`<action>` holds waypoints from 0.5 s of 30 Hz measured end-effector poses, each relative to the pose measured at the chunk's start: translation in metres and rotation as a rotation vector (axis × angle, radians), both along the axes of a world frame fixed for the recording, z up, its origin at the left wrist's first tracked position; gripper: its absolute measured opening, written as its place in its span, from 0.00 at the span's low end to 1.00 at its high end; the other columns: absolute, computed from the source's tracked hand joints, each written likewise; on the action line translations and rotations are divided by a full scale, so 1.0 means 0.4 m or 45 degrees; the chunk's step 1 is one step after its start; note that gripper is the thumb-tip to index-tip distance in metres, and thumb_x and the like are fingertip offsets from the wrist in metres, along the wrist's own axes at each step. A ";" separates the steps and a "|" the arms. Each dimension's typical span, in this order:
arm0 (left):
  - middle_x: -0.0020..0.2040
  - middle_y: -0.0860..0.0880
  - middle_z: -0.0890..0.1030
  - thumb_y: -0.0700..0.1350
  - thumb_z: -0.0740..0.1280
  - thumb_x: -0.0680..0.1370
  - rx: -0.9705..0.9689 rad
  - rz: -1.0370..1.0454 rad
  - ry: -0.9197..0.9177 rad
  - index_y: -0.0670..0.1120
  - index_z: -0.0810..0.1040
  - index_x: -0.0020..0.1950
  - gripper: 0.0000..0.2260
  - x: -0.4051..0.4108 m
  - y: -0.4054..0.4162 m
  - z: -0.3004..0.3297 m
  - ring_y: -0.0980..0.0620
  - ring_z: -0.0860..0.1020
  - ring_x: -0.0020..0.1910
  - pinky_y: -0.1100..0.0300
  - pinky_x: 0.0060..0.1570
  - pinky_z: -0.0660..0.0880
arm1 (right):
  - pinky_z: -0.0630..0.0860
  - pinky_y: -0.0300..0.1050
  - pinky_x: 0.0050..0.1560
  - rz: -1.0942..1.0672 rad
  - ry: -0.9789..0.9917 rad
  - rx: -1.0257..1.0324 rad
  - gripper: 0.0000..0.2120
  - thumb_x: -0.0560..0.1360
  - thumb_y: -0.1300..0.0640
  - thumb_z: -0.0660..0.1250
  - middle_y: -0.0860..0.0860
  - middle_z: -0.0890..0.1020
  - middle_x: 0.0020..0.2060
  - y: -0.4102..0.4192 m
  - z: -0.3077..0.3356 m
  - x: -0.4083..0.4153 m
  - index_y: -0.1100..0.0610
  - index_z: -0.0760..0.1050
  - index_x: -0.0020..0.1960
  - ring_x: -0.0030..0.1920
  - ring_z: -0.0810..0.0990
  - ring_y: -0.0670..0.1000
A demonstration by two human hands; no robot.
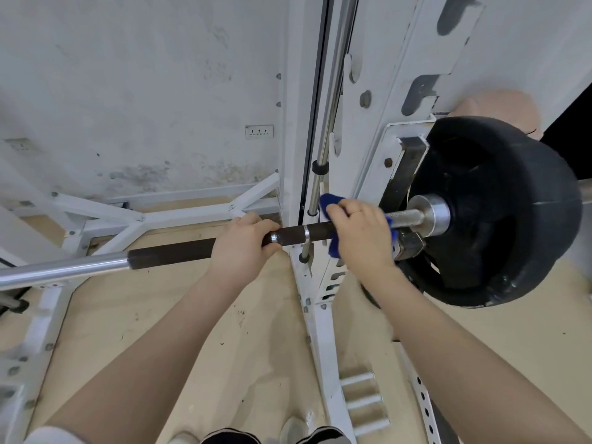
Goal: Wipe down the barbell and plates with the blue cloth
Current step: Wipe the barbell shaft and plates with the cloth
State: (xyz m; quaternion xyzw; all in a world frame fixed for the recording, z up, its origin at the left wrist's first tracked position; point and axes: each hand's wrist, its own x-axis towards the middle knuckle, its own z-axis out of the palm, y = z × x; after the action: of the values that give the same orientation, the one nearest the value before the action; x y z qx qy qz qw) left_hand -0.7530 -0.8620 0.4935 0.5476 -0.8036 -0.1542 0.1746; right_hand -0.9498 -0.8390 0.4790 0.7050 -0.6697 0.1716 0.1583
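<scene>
The barbell [173, 253] runs across the view from lower left to right, chrome at the left and dark knurled in the middle. My left hand [243, 245] grips the dark section. Just to its right, my right hand [360, 232] holds the blue cloth [330, 205] wrapped round the bar, close to the rack upright. Blue edges show above and below the hand. A thick black plate [499, 213] sits on the bar's right sleeve behind a chrome collar [434, 214].
The white rack upright [323, 315] with a chrome guide rod [333, 91] stands between my arms. White frame beams [105, 219] lie on the floor at left. Storage pegs [362, 402] stick out low on the right. A stained wall is behind.
</scene>
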 end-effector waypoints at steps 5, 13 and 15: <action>0.54 0.47 0.77 0.48 0.67 0.75 0.028 0.009 0.005 0.48 0.76 0.61 0.15 -0.002 0.002 0.000 0.44 0.73 0.54 0.52 0.51 0.71 | 0.67 0.52 0.49 -0.344 -0.197 0.138 0.13 0.70 0.67 0.62 0.57 0.80 0.44 -0.022 0.019 0.019 0.60 0.75 0.53 0.47 0.76 0.61; 0.50 0.46 0.78 0.47 0.68 0.74 -0.016 -0.034 0.003 0.48 0.78 0.58 0.13 0.003 -0.003 0.010 0.43 0.74 0.50 0.52 0.45 0.72 | 0.66 0.48 0.54 -0.127 -0.022 0.292 0.14 0.75 0.61 0.61 0.52 0.78 0.52 -0.028 0.032 0.024 0.54 0.69 0.60 0.53 0.75 0.55; 0.49 0.47 0.78 0.48 0.68 0.74 -0.021 -0.061 -0.009 0.48 0.79 0.58 0.13 0.008 -0.005 0.009 0.44 0.75 0.49 0.53 0.43 0.71 | 0.67 0.48 0.52 -0.409 -0.181 0.196 0.11 0.77 0.61 0.58 0.52 0.80 0.49 -0.030 0.041 0.005 0.54 0.70 0.58 0.50 0.76 0.55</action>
State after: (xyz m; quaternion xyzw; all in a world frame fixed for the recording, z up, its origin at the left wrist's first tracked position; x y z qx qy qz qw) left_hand -0.7499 -0.8639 0.4972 0.5275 -0.8183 -0.1497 0.1725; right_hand -0.9478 -0.8512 0.4953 0.5852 -0.7942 0.1418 0.0817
